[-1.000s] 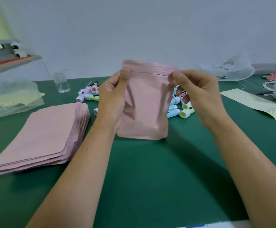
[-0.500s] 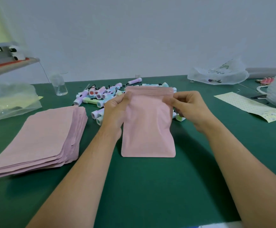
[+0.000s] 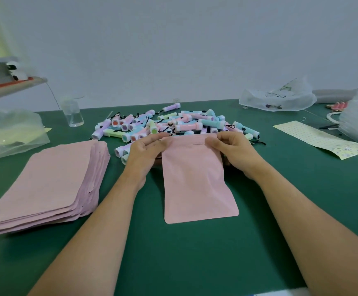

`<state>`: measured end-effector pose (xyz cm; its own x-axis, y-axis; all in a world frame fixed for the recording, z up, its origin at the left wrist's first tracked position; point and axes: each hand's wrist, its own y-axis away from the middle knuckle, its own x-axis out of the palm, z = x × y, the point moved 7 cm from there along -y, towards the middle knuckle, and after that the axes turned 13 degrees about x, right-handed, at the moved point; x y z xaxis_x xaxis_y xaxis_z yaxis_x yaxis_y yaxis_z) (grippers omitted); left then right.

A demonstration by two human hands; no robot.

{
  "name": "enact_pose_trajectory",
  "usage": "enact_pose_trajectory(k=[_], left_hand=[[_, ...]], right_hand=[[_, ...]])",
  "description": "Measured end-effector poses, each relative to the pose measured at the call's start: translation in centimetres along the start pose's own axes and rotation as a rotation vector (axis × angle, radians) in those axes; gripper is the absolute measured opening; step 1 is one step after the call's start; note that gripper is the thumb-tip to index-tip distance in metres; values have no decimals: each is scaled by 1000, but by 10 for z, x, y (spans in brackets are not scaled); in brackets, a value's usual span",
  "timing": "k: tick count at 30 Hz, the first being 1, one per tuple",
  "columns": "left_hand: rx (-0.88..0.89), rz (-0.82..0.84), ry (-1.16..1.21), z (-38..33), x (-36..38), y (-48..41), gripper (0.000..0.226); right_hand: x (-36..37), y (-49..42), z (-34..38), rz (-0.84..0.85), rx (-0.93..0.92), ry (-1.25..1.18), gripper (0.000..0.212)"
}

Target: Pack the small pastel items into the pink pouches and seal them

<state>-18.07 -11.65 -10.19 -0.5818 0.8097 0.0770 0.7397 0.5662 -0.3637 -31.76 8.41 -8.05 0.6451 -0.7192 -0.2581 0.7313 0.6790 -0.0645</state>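
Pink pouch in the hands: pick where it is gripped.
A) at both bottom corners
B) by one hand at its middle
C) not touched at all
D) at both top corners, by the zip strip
D: the left hand and the right hand each pinch a top corner of the pink pouch, and its bottom corners are free.

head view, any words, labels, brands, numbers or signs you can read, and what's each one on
No text here can be read.
Clear plastic bag: dark printed marks, too blurred to read.
Yellow sheet: rows of tiny marks, too small to read.
Pink pouch and pouch stack: no print visible.
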Motion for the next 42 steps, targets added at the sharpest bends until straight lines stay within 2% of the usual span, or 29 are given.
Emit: enact_pose_trajectory(k=[2, 8, 13, 15, 18, 21, 23, 27, 30, 31, 38, 42], left_hand=[[3, 71, -47, -1, 5, 1, 47], [-4, 133, -124, -1, 12, 6, 35], [11, 205, -147, -2, 15, 7, 34], [29, 245, -154, -4, 17, 9, 34], [64, 249, -181, -6, 17, 9, 33], [73, 240, -193, -5, 18, 10, 34], [83, 236, -199, -6, 18, 9, 32], [85, 211, -173, -6, 18, 9, 26], [104, 210, -171, -8, 17, 10, 30], [106, 214, -169, -9, 17, 10, 33], [128, 283, -165, -13, 23, 14, 44], [137, 304, -150, -13, 23, 14, 43]], right_hand=[[5, 1, 4, -18, -61, 54, 41], [14, -1, 9, -79, -134, 143, 37], [18, 0, 1, 116, 7, -2, 17], [21, 1, 0, 132, -1, 45, 25], [22, 1, 0, 105, -23, 92, 21], [21, -1, -1, 47, -23, 180, 38], [22, -3, -2, 33, -32, 220, 38], [22, -2, 2, 14, -49, 222, 29], [21, 3, 8, 31, -69, 131, 9], [21, 5, 9, 41, -75, 93, 9], [21, 7, 7, 46, -31, 96, 43], [28, 7, 8, 60, -30, 110, 51]])
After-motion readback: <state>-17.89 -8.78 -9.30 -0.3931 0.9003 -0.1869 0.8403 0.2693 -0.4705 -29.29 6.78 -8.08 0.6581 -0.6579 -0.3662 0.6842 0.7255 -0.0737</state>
